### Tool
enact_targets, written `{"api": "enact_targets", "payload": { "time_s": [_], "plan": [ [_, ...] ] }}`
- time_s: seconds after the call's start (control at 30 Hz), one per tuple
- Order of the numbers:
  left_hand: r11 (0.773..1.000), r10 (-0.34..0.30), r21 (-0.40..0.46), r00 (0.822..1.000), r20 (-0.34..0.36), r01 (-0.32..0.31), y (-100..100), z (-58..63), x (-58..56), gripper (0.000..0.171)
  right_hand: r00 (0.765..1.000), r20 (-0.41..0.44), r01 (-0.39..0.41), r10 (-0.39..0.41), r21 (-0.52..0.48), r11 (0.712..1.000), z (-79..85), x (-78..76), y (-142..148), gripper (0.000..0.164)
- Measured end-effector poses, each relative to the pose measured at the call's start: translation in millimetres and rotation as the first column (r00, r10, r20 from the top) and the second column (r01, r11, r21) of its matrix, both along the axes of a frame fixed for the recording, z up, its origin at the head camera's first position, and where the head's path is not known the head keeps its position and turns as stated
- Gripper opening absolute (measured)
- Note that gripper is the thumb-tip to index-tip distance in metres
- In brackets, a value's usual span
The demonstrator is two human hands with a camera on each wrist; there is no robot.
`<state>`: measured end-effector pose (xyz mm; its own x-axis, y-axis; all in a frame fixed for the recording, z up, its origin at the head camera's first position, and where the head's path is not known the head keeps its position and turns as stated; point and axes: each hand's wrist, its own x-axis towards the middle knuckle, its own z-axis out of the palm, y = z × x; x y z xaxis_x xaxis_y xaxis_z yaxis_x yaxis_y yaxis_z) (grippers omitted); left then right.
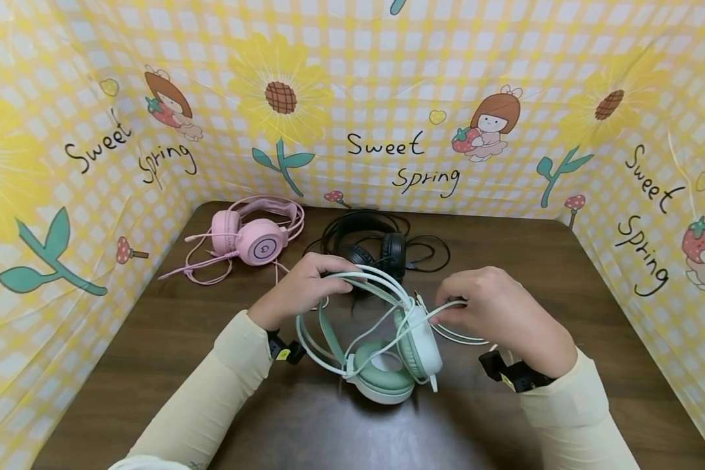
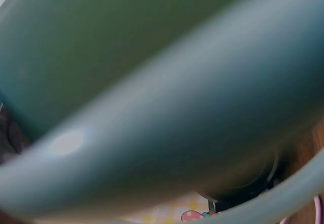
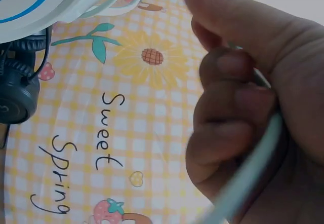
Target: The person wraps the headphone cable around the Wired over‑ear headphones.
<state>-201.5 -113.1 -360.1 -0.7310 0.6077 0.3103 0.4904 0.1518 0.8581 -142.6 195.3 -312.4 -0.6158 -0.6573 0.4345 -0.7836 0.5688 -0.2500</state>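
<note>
A pair of white and green headphones (image 1: 383,372) is tilted in front of me, its ear cups toward the table's near side. My left hand (image 1: 305,287) grips the headband at its top. Close up, the blurred band (image 2: 167,97) fills most of the left wrist view, which hides the left fingers. My right hand (image 1: 493,310) holds the pale headphone cable (image 1: 411,329) to the right of the ear cups. In the right wrist view the fingers (image 3: 223,138) curl round that cable (image 3: 253,168). A stretch of cable crosses the headband and cups.
Pink headphones (image 1: 261,241) with a coiled cable lie at the back left of the brown table (image 1: 211,411). Black headphones (image 1: 392,254) with loose cable sit behind the green pair. A yellow checked cloth (image 1: 352,98) walls the back and both sides.
</note>
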Motion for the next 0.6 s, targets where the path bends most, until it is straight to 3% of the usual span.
{"api": "enact_targets", "payload": {
  "time_s": [0.27, 0.6],
  "plan": [
    [0.997, -0.068, 0.040, 0.998, -0.007, 0.068, 2, 1.6, 1.5, 0.025, 0.982, 0.188, -0.004, 0.026, -0.116, 0.993, -2.4, -5.6, 5, 0.016],
    [0.985, -0.120, 0.116, 0.992, -0.042, 0.124, -1, 8.1, 5.8, 0.025, 0.973, 0.215, -0.014, 0.080, -0.293, 0.956, -10.1, -13.5, 8, 0.020]
  ]
}}
